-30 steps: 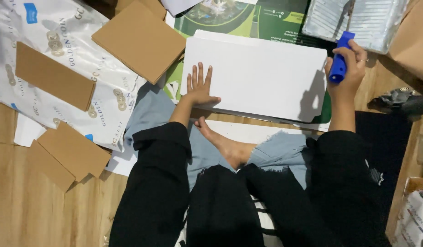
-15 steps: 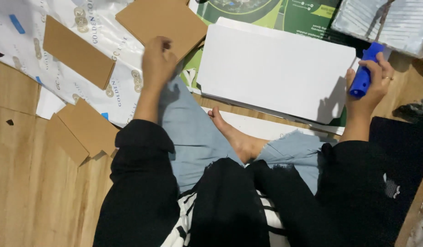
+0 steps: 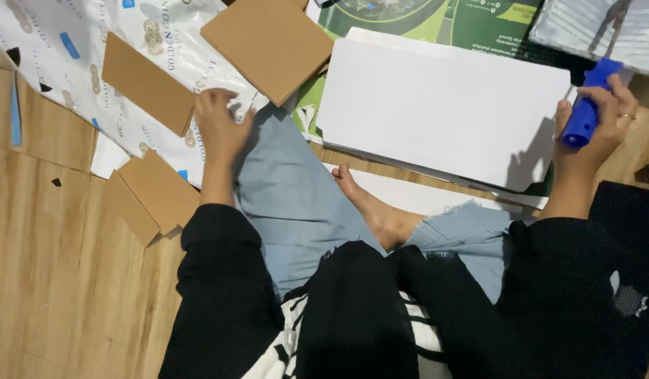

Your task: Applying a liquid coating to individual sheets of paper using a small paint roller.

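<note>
1. One blue tool [image 3: 584, 112], far right, gripped in right hand [image 3: 591, 133] beside white board [image 3: 444, 105].
2. Left hand [image 3: 219, 130]: fingers loosely curled, holding nothing, blurred, over printed sheet [image 3: 50, 42] near brown card pcs [image 3: 145, 81].

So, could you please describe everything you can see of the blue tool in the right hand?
The blue tool is a chunky, matte, plastic-looking handle, all one bright blue. It stands tilted, top end leaning right, above the right edge of the white board. The right hand wraps its lower part, so only the upper body shows; no blade or tip is visible.
</note>
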